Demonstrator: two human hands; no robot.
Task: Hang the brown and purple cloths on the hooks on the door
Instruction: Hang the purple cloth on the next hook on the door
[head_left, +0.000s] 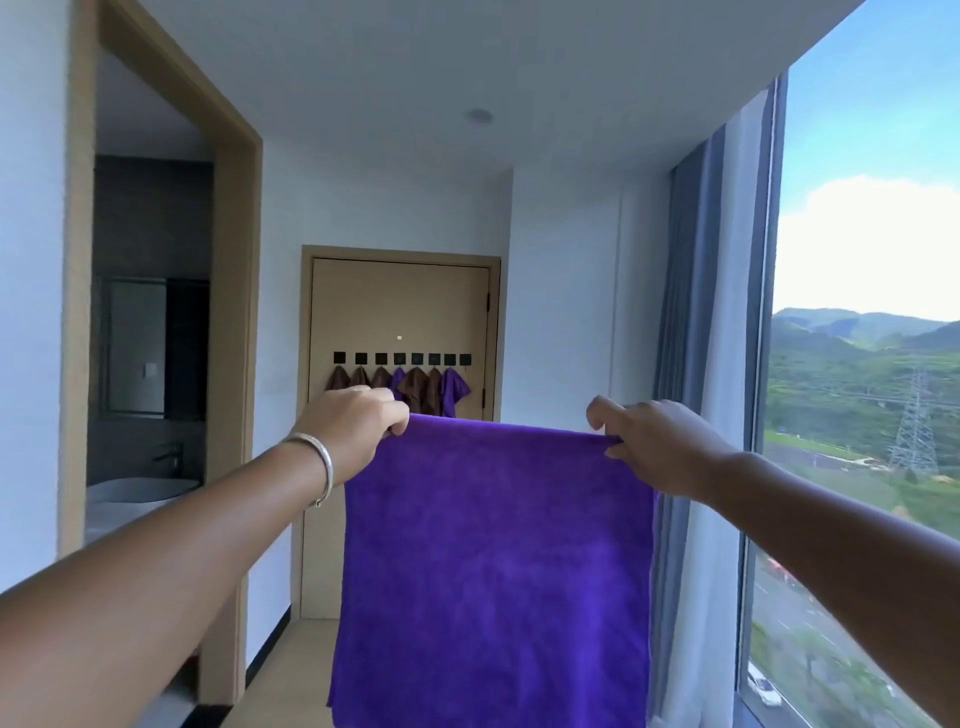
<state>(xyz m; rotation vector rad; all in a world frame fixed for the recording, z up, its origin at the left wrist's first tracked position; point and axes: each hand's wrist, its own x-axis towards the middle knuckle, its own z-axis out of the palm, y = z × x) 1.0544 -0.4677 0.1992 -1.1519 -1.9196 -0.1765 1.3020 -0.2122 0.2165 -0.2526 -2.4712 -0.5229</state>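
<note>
Both hands, left hand (358, 426) and right hand (654, 447), are pinching the purple cloth (493, 561) stretched wide, facing the far door's hooks (400, 358), rightmost one (465, 359) probably free.

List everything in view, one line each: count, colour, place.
held cloth: one, purple, spread between both hands
door: one, tan, corridor's end
hooks: eight, black, row across door
hung cloths: about seven, brown and purple, under hooks
window: one, right wall, hills outside
curtain: grey-blue, beside window
basin: one, white, through left doorway
bracelet: one, silver, left wrist
left hand: pinches cloth's top left corner
right hand: pinches top right corner
</note>
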